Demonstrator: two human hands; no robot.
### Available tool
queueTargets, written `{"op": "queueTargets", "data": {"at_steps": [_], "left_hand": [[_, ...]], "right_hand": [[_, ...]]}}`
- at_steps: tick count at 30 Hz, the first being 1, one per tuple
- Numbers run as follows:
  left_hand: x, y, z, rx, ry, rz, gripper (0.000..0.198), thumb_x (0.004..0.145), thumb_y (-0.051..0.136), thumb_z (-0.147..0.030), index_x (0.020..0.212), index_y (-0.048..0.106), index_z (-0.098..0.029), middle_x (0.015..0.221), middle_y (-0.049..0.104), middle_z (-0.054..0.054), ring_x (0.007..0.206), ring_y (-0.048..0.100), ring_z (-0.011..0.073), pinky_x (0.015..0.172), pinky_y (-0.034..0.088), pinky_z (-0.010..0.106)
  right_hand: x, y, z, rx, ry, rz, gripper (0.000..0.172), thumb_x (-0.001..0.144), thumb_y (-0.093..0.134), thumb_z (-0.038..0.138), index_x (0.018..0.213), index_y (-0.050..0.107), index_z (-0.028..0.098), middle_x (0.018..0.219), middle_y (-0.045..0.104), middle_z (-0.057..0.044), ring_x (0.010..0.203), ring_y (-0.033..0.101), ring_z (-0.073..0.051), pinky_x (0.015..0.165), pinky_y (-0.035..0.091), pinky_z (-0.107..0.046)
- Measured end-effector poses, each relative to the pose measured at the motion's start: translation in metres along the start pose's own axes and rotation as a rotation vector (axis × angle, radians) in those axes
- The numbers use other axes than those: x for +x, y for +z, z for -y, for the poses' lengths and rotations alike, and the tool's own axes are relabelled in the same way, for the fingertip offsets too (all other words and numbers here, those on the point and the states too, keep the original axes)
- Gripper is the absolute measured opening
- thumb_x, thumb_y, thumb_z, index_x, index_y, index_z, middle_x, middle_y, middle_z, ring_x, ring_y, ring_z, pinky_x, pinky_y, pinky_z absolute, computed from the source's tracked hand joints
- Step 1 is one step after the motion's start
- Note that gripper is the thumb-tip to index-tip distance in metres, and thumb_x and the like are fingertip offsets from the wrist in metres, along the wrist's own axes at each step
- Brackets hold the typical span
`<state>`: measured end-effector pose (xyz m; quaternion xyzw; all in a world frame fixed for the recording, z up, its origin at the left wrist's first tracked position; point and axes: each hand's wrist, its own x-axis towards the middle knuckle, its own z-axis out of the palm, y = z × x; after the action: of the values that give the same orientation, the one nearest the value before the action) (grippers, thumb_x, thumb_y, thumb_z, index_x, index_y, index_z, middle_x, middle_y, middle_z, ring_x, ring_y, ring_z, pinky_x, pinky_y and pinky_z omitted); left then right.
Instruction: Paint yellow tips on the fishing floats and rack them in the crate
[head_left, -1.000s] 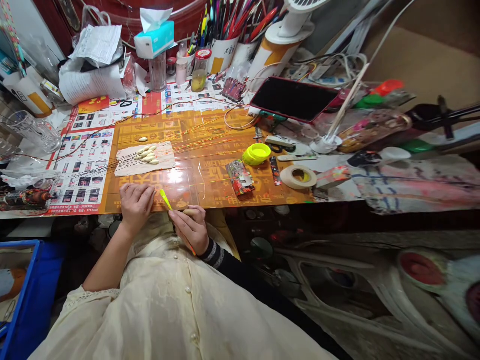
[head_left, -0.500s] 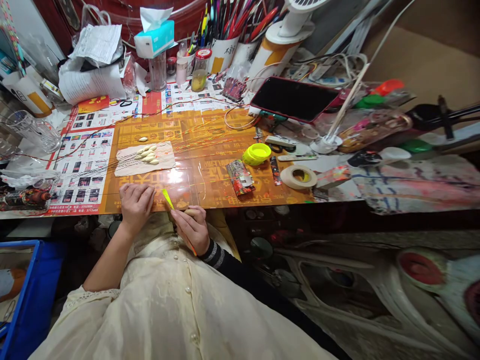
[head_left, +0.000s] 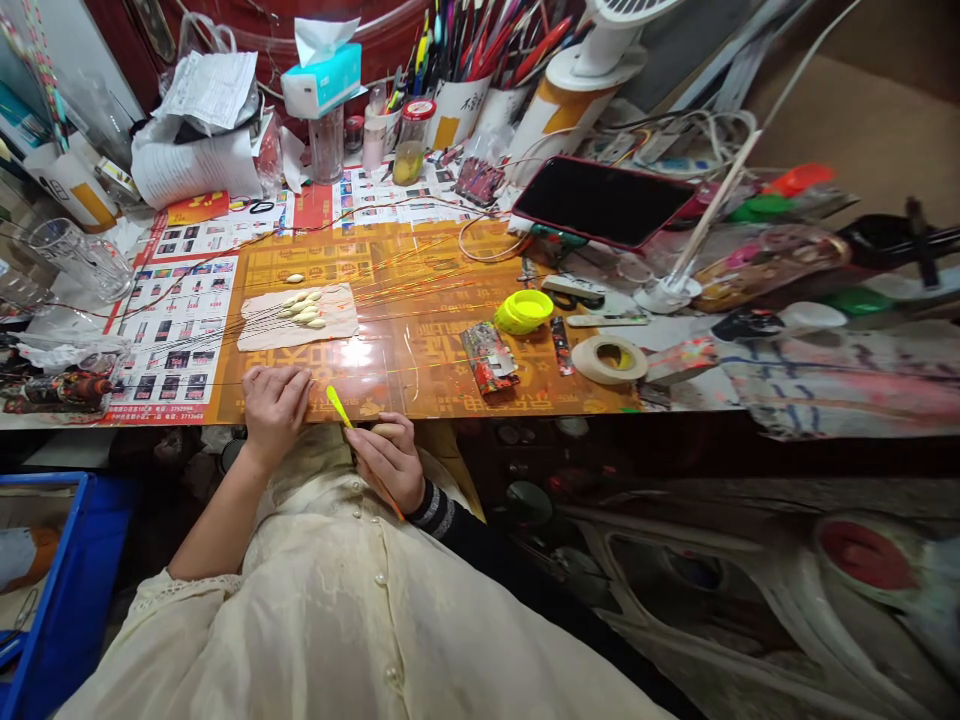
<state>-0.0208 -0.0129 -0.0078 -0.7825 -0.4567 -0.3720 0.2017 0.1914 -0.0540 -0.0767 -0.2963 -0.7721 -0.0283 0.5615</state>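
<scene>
Left grip (head_left: 276, 405): released, palm down, fingers bent. It rests on the near edge of the orange printed tabletop (head_left: 442, 390). I see nothing held in it.
Right grip (head_left: 386, 462): clenched on a thin stick with a fluorescent yellow tip (head_left: 338, 405), pinched between thumb and fingers.
Stick position: at the tabletop's near edge, between my two grips. It is tilted, with the yellow tip pointing up and left toward the left grip. An orange tail shows below the right grip, over my cream buttoned dress (head_left: 360, 620).
Tip contact: the tip is just beside the left fingers; I cannot tell whether they touch.
Beyond left grip: a beige cloth patch (head_left: 330, 325) lies flat, with cream oval beads (head_left: 304, 308) clustered on it and fine wires fanning out to the right.
Right of centre: a small patterned foil packet (head_left: 489, 355), then a fluorescent yellow round lid (head_left: 525, 308), then a pale roll of tape (head_left: 615, 358), each apart from the next.
Far side: a dark-screened phone in a red case (head_left: 604, 200), propped at a slant.
Far left: a clear glass mug (head_left: 82, 258).
Floor, left: a blue plastic crate (head_left: 60, 580).
</scene>
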Motion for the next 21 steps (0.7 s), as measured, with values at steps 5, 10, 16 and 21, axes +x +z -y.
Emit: {"op": "queueTargets", "data": {"at_steps": [5,10,16,21], "left_hand": [[-0.003,0.0,0.001,-0.011,-0.026,0.018,0.021,0.096,0.059,-0.023,0.116,0.067,-0.023,0.107,0.074,0.007,0.098,0.065,0.0201,0.097,0.039,0.041],[-0.007,0.0,0.003,-0.032,-0.059,0.036,0.024,0.096,0.058,-0.024,0.119,0.066,-0.023,0.11,0.073,0.008,0.101,0.066,0.0212,0.099,0.038,0.042],[-0.007,0.0,0.002,-0.016,-0.041,0.013,0.023,0.096,0.059,-0.023,0.118,0.066,-0.022,0.108,0.074,0.008,0.099,0.067,0.0205,0.098,0.039,0.041],[-0.006,0.0,0.002,-0.007,-0.027,0.001,0.023,0.095,0.06,-0.022,0.118,0.066,-0.022,0.108,0.074,0.007,0.099,0.067,0.0204,0.098,0.039,0.041]], "right_hand": [[0.002,0.007,0.001,0.006,-0.027,0.008,0.054,0.09,0.06,0.009,0.142,0.054,0.025,0.109,0.074,-0.004,0.093,0.058,-0.016,0.102,0.05,-0.047],[0.008,0.012,0.003,-0.009,-0.047,0.007,0.058,0.089,0.062,0.006,0.144,0.052,0.022,0.109,0.075,-0.005,0.093,0.058,-0.017,0.1,0.05,-0.046],[0.008,0.015,0.004,-0.043,-0.032,0.021,0.058,0.09,0.062,0.007,0.144,0.051,0.025,0.11,0.075,-0.004,0.092,0.059,-0.016,0.101,0.049,-0.044],[0.006,0.017,0.004,-0.066,-0.015,0.037,0.06,0.09,0.062,0.008,0.145,0.05,0.027,0.111,0.075,-0.003,0.093,0.059,-0.015,0.102,0.048,-0.043]]}}
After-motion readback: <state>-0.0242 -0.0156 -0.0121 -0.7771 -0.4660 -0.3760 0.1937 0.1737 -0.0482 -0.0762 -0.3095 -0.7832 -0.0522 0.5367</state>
